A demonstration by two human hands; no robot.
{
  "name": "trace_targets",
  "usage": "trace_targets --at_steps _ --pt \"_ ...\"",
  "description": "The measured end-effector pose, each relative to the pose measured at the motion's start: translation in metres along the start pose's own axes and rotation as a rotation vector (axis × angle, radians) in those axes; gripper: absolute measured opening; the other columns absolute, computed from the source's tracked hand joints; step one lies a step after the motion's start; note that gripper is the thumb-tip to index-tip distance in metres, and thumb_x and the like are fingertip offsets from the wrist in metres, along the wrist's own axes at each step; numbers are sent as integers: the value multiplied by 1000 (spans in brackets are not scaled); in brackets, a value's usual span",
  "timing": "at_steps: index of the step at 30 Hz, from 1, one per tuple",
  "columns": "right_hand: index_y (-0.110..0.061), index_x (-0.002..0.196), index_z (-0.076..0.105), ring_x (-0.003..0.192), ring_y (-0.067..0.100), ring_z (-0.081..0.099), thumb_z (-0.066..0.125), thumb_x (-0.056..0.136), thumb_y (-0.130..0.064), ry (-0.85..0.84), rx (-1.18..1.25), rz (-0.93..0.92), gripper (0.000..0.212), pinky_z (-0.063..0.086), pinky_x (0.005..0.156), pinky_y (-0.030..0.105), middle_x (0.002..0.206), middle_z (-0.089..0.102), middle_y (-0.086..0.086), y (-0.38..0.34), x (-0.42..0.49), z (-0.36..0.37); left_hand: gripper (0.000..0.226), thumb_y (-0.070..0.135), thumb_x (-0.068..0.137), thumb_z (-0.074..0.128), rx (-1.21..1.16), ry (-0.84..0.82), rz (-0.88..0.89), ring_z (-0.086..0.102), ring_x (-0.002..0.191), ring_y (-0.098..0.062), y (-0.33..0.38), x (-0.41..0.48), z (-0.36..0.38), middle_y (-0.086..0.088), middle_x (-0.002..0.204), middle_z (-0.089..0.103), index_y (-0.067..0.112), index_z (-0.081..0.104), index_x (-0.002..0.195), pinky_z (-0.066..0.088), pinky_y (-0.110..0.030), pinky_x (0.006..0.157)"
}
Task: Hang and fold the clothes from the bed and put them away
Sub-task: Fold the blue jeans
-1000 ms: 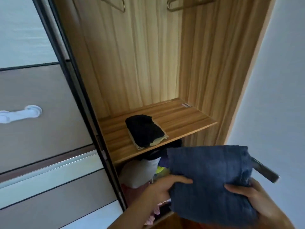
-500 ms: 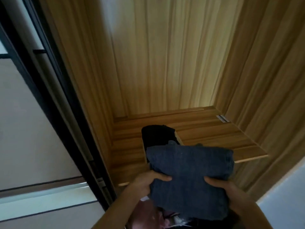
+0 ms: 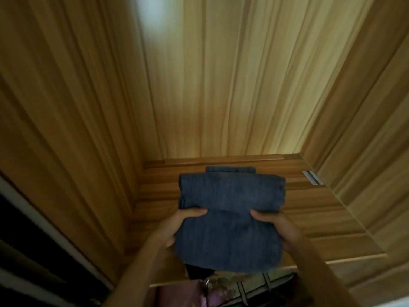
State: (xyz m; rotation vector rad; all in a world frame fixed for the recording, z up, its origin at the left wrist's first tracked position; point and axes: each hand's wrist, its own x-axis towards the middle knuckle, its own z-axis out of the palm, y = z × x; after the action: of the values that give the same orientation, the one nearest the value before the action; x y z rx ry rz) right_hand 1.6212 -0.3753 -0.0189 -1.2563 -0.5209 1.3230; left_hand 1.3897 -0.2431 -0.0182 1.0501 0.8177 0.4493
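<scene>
head view | both hands, left hand (image 3: 177, 224) and right hand (image 3: 280, 227), grip closed on folded jeans (image 3: 230, 218) | step: putting away on wardrobe shelf (image 3: 321, 218) | next: lower flat, let go

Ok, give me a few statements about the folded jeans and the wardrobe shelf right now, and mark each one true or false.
1. Both hands hold the folded blue jeans. True: the left hand grips the left edge and the right hand the right edge.
2. The jeans are over the wooden shelf. True.
3. The jeans hang on a hanger. False: they are folded into a flat bundle, and no hanger is in view.
4. The space below the shelf holds nothing. False: other clothes show under the shelf's front edge.
5. A small pale label sits on the shelf near the right wall. True.
</scene>
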Motion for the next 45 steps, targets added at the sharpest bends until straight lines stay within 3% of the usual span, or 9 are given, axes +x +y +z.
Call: trace_targets --at_steps 7,11,16,19,24,28,31,38,45 --pt "-2 125 61 86 28 71 72 89 -16 24 -167 234 40 55 63 35 100 73 10 47 76 -16 31 46 72 83 322 486 28 68 91 -13 -57 34 -8 8 94 72 29 67 92 52 -23 75" --pt "0 118 64 79 26 74 68 91 -13 -25 -86 291 29 56 57 31 96 75 13 51 85 -22 48 54 68 84 374 496 -95 67 98 -13 -57 43 -8 8 104 71 27 66 104 54 -32 87" --pt "-6 122 65 102 32 71 76 84 -26 -35 -70 288 44 55 86 45 111 74 13 49 84 -32 64 72 79 62 219 559 -208 67 99 -22 -53 36 -7 -2 109 71 16 68 110 55 -39 87" --pt "0 116 69 110 40 66 71 88 -28 -68 63 335 40 49 98 53 116 70 22 53 79 -47 32 32 105 41 98 637 -174 55 74 -14 -47 33 -6 -13 107 63 7 59 96 45 -28 66" --pt "-1 126 64 115 40 64 73 87 -29 -55 150 277 49 47 102 54 124 67 21 40 77 -68 30 22 94 60 224 474 -231 63 87 -19 -48 44 11 -18 108 66 6 57 119 49 -25 65" --pt "-3 128 63 115 41 63 75 85 -31 -34 191 254 52 48 99 54 126 66 20 29 77 -79 25 5 99 52 190 467 -372 54 65 -20 -38 48 23 -10 74 57 -2 61 77 45 -27 57" --pt "-2 126 64 115 41 63 73 86 -30 -62 262 269 50 51 94 53 127 65 21 28 78 -77 13 9 95 58 113 406 -381 62 70 -24 -12 36 30 -13 76 67 3 62 84 50 -33 63" --pt "-5 104 73 88 32 72 68 88 -23 -136 214 347 25 52 77 45 97 74 14 31 93 -35 39 27 81 72 31 401 -88 72 95 -34 94 -24 4 -19 108 73 2 71 112 53 -39 82" --pt "-12 121 63 96 22 66 81 80 -31 -21 -257 192 48 55 82 37 113 69 6 35 100 -11 29 29 82 63 -377 265 101 74 92 -27 96 -35 42 -12 105 76 7 82 88 61 -38 78"
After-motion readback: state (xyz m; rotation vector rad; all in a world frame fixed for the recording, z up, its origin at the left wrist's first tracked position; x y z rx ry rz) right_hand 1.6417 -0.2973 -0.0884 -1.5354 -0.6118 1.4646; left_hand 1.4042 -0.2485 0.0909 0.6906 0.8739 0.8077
